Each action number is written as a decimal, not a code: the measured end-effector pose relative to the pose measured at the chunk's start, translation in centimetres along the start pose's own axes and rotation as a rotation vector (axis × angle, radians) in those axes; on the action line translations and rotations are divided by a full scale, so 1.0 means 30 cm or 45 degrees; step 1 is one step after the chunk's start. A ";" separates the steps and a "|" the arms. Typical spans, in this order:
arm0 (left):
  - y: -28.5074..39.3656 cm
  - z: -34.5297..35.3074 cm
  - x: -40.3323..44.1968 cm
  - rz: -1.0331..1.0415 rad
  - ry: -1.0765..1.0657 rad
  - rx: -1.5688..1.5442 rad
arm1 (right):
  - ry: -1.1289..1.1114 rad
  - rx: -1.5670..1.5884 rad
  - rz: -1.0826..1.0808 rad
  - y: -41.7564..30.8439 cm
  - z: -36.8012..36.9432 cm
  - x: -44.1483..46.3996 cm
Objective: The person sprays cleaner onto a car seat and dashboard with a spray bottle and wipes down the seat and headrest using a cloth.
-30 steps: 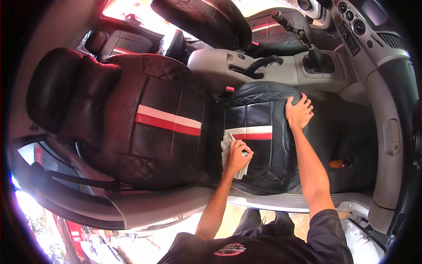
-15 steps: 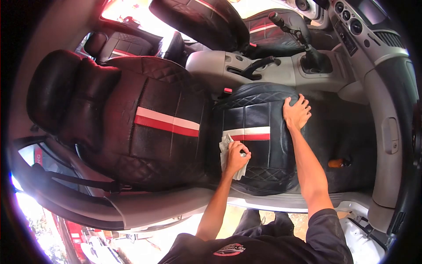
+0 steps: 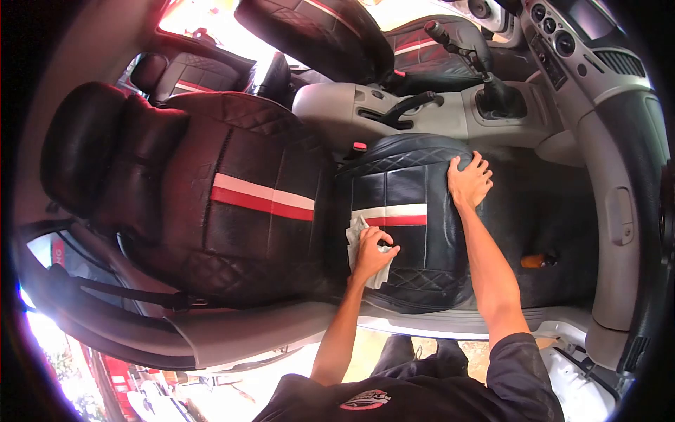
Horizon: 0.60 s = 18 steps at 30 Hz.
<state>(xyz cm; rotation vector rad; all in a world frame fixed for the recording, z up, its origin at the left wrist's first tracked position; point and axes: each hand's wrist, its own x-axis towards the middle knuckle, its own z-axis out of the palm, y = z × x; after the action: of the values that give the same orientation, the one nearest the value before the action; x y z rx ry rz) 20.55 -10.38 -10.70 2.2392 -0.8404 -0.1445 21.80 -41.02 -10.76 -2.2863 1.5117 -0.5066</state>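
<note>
The car seat's black cushion [image 3: 404,186] has a white and red stripe and quilted edges. My left hand [image 3: 375,252] rests on its near rear part, closed on a crumpled light grey cloth [image 3: 380,276] that spreads out beneath the fingers. Thumb and forefinger curl toward each other above the cloth. At the cushion's front edge, toward the console, lies my right hand [image 3: 470,184] with its fingers apart, palm down on the cover. Nothing shows in it.
Left of the cushion rises the seat backrest [image 3: 260,162]. Beyond are the handbrake [image 3: 411,107], gear lever [image 3: 499,97] and another front seat [image 3: 316,35]. A small orange-brown bottle-like object [image 3: 538,261] lies on the dark footwell floor. The door sill [image 3: 422,325] runs along the near side.
The view has shifted slightly, moving the whole scene a little left. My left hand's fingers have opened a bit over the cloth. My right hand stays at the cushion's front edge.
</note>
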 end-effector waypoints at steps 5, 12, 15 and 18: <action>-0.016 0.010 0.003 0.011 0.008 0.016 | -0.011 0.007 0.007 -0.003 -0.006 -0.001; -0.013 0.012 0.004 0.027 0.039 0.007 | 0.041 -0.015 -0.012 0.001 0.009 -0.001; -0.001 0.008 0.007 0.051 0.053 -0.004 | 0.041 -0.005 -0.010 0.004 0.009 -0.001; -0.029 0.015 0.006 0.066 0.059 0.021 | 0.028 0.015 -0.010 0.002 0.004 -0.004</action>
<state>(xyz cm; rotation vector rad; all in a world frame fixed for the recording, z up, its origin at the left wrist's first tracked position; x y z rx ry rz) 21.00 -10.30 -11.60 2.2252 -0.8766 -0.0616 21.76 -40.92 -10.89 -2.2859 1.5069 -0.5431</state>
